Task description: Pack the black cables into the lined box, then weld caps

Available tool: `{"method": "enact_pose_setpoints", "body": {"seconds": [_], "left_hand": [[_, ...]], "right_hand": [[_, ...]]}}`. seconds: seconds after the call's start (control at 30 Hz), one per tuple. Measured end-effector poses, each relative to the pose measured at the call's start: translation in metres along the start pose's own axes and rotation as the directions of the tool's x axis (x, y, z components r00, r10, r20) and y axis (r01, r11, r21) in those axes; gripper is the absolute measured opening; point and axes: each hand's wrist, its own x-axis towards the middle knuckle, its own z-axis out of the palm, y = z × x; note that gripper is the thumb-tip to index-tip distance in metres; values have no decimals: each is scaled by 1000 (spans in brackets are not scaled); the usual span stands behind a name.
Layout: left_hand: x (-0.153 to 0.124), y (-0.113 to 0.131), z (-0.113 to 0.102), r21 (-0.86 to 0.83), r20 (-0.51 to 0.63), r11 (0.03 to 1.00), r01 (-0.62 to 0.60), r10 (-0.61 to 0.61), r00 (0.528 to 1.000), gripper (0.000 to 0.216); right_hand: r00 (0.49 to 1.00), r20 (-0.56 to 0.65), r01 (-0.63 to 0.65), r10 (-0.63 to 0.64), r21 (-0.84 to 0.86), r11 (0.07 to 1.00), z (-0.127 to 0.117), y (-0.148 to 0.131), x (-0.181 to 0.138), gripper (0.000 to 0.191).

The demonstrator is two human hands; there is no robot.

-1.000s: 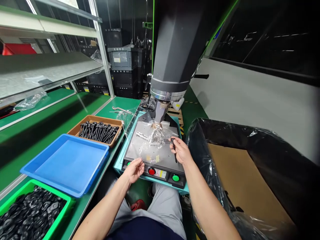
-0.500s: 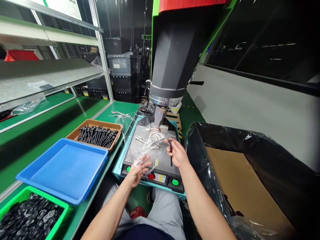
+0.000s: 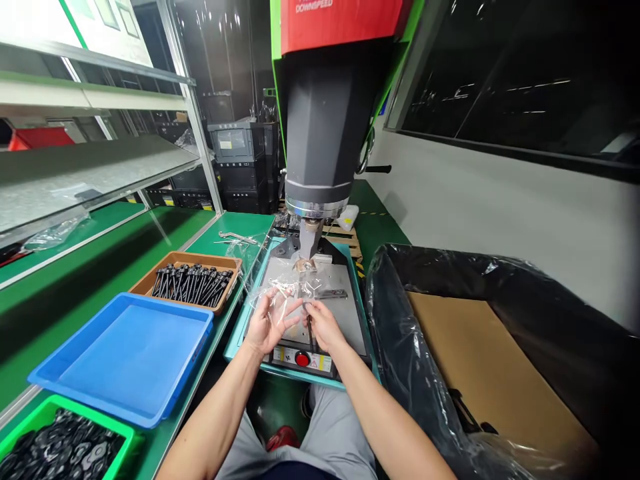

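My right hand (image 3: 325, 327) pinches a slim black rod-like part (image 3: 311, 333), which hangs upright below the fingertips over the front of the machine's base plate (image 3: 345, 327). Close on its left is my left hand (image 3: 267, 323), palm up with fingers spread, the fingertips nearly at the right hand. Crinkled clear plastic film (image 3: 280, 283) lies over the fixture and across the left fingers; whether they touch it I cannot tell. Behind both hands, the metal horn (image 3: 310, 239) of the press (image 3: 320, 133) points down at the fixture.
On the green bench at left are a brown tray (image 3: 143, 285) of black rod-like parts, a blue tray (image 3: 120, 360) and a green bin (image 3: 131, 437) of small black pieces. A red button (image 3: 302, 359) fronts the machine. At right stands a black-lined box (image 3: 405, 347) with cardboard (image 3: 490, 373).
My right hand has moved left with the black part, close to my left hand. The left hand has risen slightly and turned palm up. The camera view has shifted a little.
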Motion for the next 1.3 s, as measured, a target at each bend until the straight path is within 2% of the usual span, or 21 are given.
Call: {"method": "enact_pose_setpoints", "body": {"seconds": [0.1, 0.2, 0.37, 0.43, 0.57, 0.7, 0.8, 0.9, 1.13, 1.3], "left_hand": [[-1, 0, -5, 30, -34, 1000, -2, 3, 999, 36], [-6, -1, -11, 71, -60, 997, 5, -1, 998, 35], [-9, 0, -10, 101, -110, 995, 12, -1, 994, 36], [-7, 2, -8, 105, -111, 994, 7, 5, 994, 36], [-3, 4, -9, 115, -84, 993, -8, 18, 996, 37], [-2, 6, -13, 131, -68, 991, -19, 28, 997, 38], [-3, 7, -17, 134, -77, 991, -26, 37, 996, 38], [-5, 10, -19, 131, -105, 991, -21, 35, 994, 37], [-8, 17, -21, 155, -156, 988, 3, 21, 988, 36], [-7, 17, -28, 218, -176, 975, -32, 71, 982, 34]], "right_hand": [[965, -1, 257, -263, -217, 942, 17, -24, 26, 37], [884, -4, 423, -468, -422, 802, 18, -44, 48, 37], [795, 110, 508, -597, -659, 555, 11, -66, 61, 41], [772, 125, 517, -623, -693, 502, 12, -73, 65, 37], [800, 96, 484, -593, -689, 540, 17, -80, 81, 37], [796, 79, 487, -600, -671, 559, 21, -75, 100, 34], [855, 49, 435, -517, -612, 660, 21, -71, 107, 38], [904, 71, 388, -422, -553, 738, 18, -72, 107, 44], [890, 144, 442, -433, -509, 739, 8, -79, 108, 34], [919, 62, 379, -389, -414, 828, 6, -72, 108, 40]]}}
